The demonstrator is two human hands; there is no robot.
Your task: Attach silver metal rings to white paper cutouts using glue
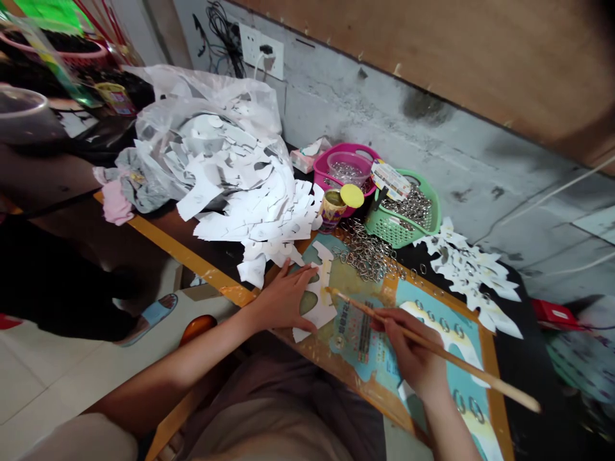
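Note:
My left hand (284, 299) lies with fingers spread on a white cut-out piece (323, 312), pressing it to the glue-stained board (307, 352). The piece has notched edges and oval holes, with a yellowish smear along one side. In my right hand (417, 349) is a long wooden-handled brush (446, 353), its tip touching the smeared side. Beyond the brush tip lies a heap of metal rings (368, 253). To the right of my right hand, white pieces (461, 339) with yellowish edges carry several metal rings on a blue sheet.
A large pile of white cut pieces (254, 211) spills from a plastic bag at the left. Pink (319, 168) and green (398, 235) baskets of rings stand behind an open tin (332, 211). More white pieces (473, 272) lie right. A person's sandalled foot (156, 314) shows left.

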